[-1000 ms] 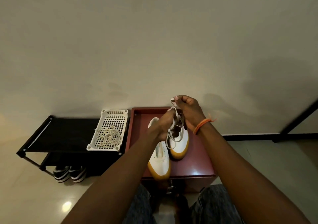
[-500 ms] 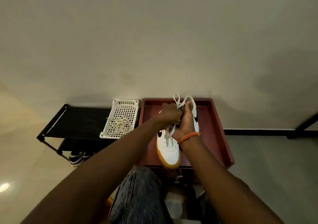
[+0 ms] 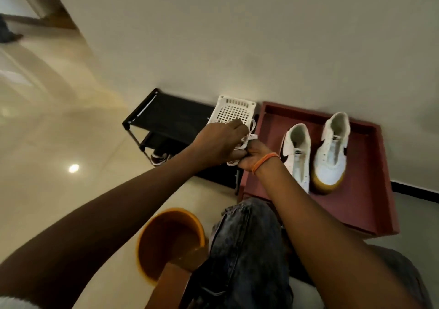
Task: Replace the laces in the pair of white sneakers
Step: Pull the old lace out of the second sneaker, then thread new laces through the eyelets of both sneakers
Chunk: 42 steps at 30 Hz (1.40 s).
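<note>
Both my left hand (image 3: pixel 221 142) and right hand (image 3: pixel 253 158) are bunched around the white laces (image 3: pixel 244 142) over the white basket's (image 3: pixel 234 111) near edge. Sneakers (image 3: pixel 316 154) sit unlaced in the red tray (image 3: pixel 370 204) to the right, wall close behind.

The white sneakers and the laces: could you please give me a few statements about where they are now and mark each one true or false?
1. Both white sneakers sit side by side in the red tray. True.
2. The left hand and right hand both hold a white lace. True.
3. The hands work above the sneakers. False: they are over the white basket, beside the tray.
4. The sneakers look fully laced. False: their eyelet rows look bare.
5. The basket rests on the orange tub. False: it sits on the black rack.
</note>
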### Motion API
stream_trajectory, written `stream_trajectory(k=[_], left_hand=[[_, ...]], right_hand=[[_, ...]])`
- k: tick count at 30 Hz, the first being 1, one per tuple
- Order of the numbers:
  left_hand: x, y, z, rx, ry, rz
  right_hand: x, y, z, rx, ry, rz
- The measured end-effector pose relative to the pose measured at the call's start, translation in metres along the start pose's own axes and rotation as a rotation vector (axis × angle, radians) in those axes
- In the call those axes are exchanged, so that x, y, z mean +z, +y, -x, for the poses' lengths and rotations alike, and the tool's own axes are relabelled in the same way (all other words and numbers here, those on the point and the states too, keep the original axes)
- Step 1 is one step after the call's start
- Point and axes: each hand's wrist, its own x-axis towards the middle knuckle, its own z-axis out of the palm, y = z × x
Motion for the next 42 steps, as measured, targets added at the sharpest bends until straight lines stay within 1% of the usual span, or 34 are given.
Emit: stream_trajectory(k=[1, 2, 3, 5, 7, 9, 10, 13, 14, 17, 19, 21, 23, 26, 30, 32, 37, 40, 42], left_hand=[[0.011, -0.009, 0.018, -0.028, 0.035, 0.069], [0.025, -0.018, 0.035, -0.049, 0.079, 0.115], [0.038, -0.029, 0.053, -0.052, 0.129, 0.119], [0.072, -0.050, 0.091, -0.075, 0.096, 0.156], [0.098, -0.063, 0.130, -0.148, -0.073, 0.448], [0.119, -0.068, 0.163, -0.224, -0.175, 0.711], [0.126, -0.068, 0.176, -0.253, -0.179, 0.746], [0.152, -0.066, 0.215, -0.350, -0.064, 0.773], [0.161, -0.065, 0.227, -0.399, -0.041, 0.763], [0.183, -0.062, 0.256, -0.608, 0.079, 0.745], [0.193, -0.060, 0.271, -0.819, 0.153, 0.743], [0.202, -0.056, 0.281, -1.047, 0.190, 0.789], [0.208, -0.051, 0.285, -1.205, 0.165, 0.818], [0.212, -0.048, 0.283, -1.342, 0.062, 0.851], [0.222, -0.051, 0.282, -1.585, 0.084, 0.937], [0.222, -0.050, 0.274, -1.619, 0.089, 1.026], [0.211, -0.047, 0.234, -1.514, 0.139, 1.133], [0.208, -0.050, 0.197, -1.451, 0.151, 1.111], [0.204, -0.052, 0.167, -1.413, 0.167, 1.055]], right_hand=[[0.009, 0.010, -0.001, 0.064, -0.056, 0.051], [0.019, 0.024, 0.002, 0.071, -0.074, 0.122], [0.033, 0.040, 0.007, 0.127, -0.130, 0.146], [0.048, 0.077, 0.020, 0.226, -0.227, 0.201], [0.053, 0.109, 0.020, 0.304, -0.219, 0.226], [0.051, 0.134, 0.011, 0.371, -0.166, 0.321], [0.051, 0.144, 0.008, 0.377, -0.146, 0.330], [0.055, 0.170, 0.003, 0.418, -0.102, 0.370], [0.056, 0.180, -0.001, 0.436, -0.111, 0.400], [0.055, 0.198, -0.005, 0.467, -0.166, 0.535], [0.051, 0.207, -0.011, 0.465, -0.185, 0.624], [0.046, 0.213, -0.015, 0.437, -0.172, 0.690], [0.039, 0.216, -0.017, 0.432, -0.158, 0.711], [0.030, 0.217, -0.018, 0.429, -0.147, 0.758], [0.022, 0.212, -0.022, 0.345, -0.099, 0.781], [0.020, 0.210, -0.021, 0.312, -0.067, 0.777], [0.019, 0.207, -0.024, 0.242, -0.024, 0.712], [0.022, 0.201, -0.025, 0.201, -0.014, 0.612], [0.025, 0.186, -0.026, 0.172, -0.041, 0.481]])
